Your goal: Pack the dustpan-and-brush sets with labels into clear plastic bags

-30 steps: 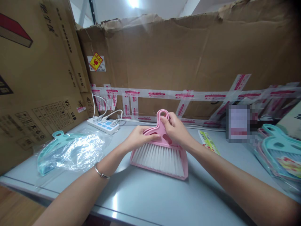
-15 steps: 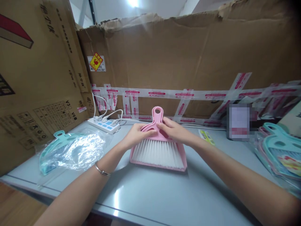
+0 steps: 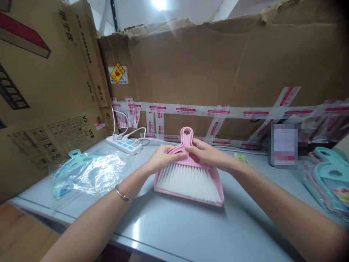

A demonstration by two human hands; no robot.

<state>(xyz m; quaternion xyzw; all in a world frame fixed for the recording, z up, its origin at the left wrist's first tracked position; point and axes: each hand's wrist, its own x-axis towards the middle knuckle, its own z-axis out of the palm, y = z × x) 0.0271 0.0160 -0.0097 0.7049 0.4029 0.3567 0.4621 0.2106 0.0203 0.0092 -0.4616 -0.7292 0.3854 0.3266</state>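
Note:
A pink dustpan (image 3: 218, 189) lies flat on the grey table (image 3: 177, 229) with a pink brush (image 3: 188, 178) of white bristles nested inside it. Its handle with a round hole points away from me. My left hand (image 3: 165, 158) presses on the left shoulder of the brush, fingers curled over it. My right hand (image 3: 208, 154) rests on the right side of the brush top, fingers laid across it. A thin bracelet circles my left wrist.
A teal dustpan set in a clear plastic bag (image 3: 87, 173) lies at the left. A white power strip (image 3: 124, 143) with cables sits by the taped cardboard wall (image 3: 218, 80). More bagged teal and pink sets (image 3: 329, 178) are stacked at the right. A printed card (image 3: 241, 158) lies nearby.
My right hand slid from the handle loop down onto the brush top. The brush settled flat into the dustpan. The view shifted slightly.

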